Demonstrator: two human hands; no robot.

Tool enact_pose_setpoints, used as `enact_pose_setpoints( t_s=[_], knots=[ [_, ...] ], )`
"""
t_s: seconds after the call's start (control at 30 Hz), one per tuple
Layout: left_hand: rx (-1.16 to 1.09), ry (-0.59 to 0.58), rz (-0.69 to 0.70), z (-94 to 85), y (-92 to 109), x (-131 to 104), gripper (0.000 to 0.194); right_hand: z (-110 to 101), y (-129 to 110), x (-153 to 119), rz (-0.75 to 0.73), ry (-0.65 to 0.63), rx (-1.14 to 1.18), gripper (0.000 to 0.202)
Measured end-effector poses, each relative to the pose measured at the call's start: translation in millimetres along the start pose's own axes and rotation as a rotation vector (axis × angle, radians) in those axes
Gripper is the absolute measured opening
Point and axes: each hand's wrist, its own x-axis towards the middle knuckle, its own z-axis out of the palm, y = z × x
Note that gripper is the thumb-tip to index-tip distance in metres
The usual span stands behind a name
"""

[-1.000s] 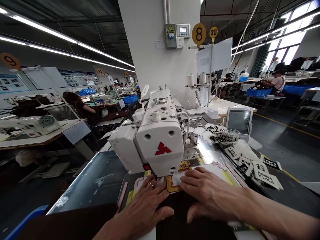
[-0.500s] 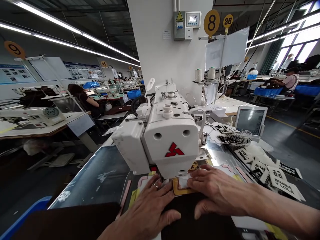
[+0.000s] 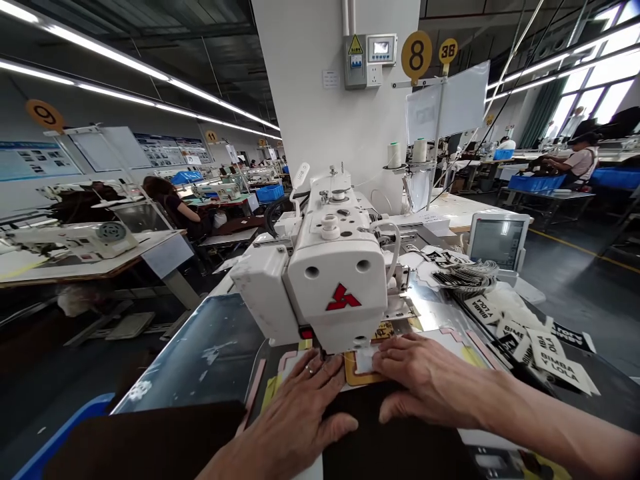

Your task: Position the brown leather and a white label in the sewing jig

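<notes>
Head view shows the left hand [image 3: 300,417] and right hand [image 3: 425,383] spread flat on the dark cloth [image 3: 373,437] under the sewing machine [image 3: 333,283]; best keep the white label [image 3: 365,360] lined up, fingers clear.

We see a white sewing machine [image 3: 330,280] with a red logo [image 3: 343,298], dark brown fabric [image 3: 400,443], a yellow-orange frame [image 3: 359,377], white labels [image 3: 543,350] with black lettering, and blue bins [image 3: 531,183].
</notes>
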Motion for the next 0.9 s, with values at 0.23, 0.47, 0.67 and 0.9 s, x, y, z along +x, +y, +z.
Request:
enact_pose_setpoints(
  t_s=[0.23, 0.47, 0.67, 0.9],
  knots=[
    [0.414, 0.387, 0.093, 17.6, -5, -22, 0.071, -17, -17, -31, 0.016, 0.089, -0.071, 0.047],
    [-0.217, 0.247, -0.292, 23.2, 27, -43, 0.051, 27, -15, -91, 0.25, 0.293, -0.338, 0.028],
    [-0.497, 0.256, -0.272, 3.4, 51, -39, 0.044, 41, -15, -84, 0.248, 0.257, -0.213, 0.017],
    [-0.502, 0.364, -0.331, 2.0, 48, -37, 0.053, 18, -23, -74, 0.531, -0.012, 0.025, 0.04]
  ],
)
